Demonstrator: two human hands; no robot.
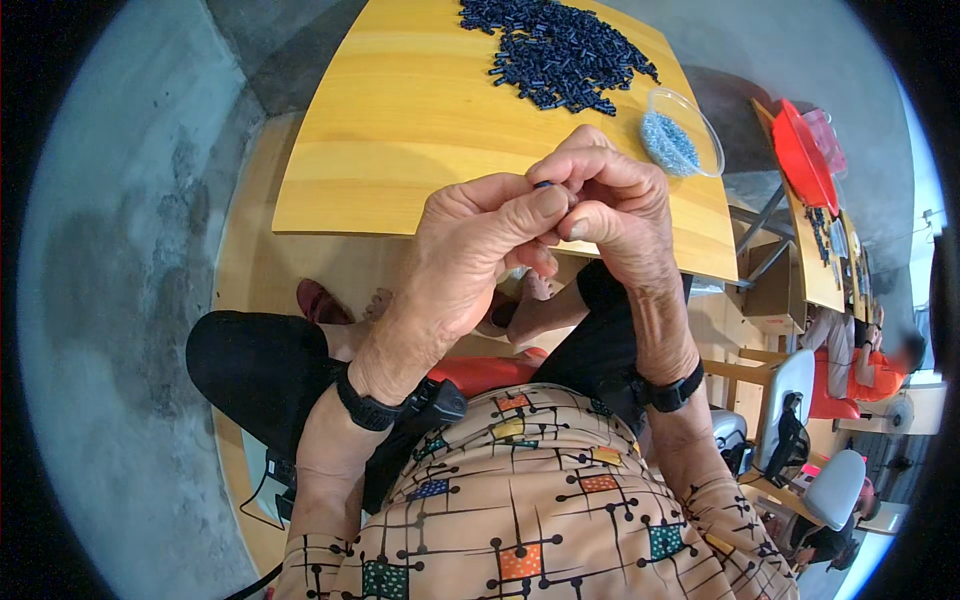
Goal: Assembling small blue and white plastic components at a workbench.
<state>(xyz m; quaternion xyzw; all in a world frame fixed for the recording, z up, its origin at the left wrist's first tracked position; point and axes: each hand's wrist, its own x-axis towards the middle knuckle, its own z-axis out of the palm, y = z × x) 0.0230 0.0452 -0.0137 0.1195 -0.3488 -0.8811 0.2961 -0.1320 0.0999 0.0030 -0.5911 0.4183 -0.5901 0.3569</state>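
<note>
From the head camera, the only view I have, I look down at my two hands meeting just over the near edge of the yellow wooden table (400, 120). My left hand (470, 235) is pinched tight: thumb and forefinger press together around a small dark piece (543, 184), and only a sliver of it shows above my thumb. My right hand (625, 205) comes in from the other side, its thumb and fingers curled narrow and close against my left fingertips. I cannot tell whether it grips the same piece or something tinier, since my own fingers cover the place.

Beyond my hands, a loose heap of dark blue pieces (570, 55) lies spread at the far side of the tabletop. Nearer, just beyond my right hand, stands a clear round tub (708, 145) with pale blue bits (667, 145) in it. Off to the right, a red basin (803, 155) sits on another table.

I judge the step in hand to be close fingertip work on that one piece, with both hands at it together. The next move, I think, calls for a steady left pinch while my right fingertips do the finer adjusting, lightly, because something so small could easily slip or roll out of my grip.
</note>
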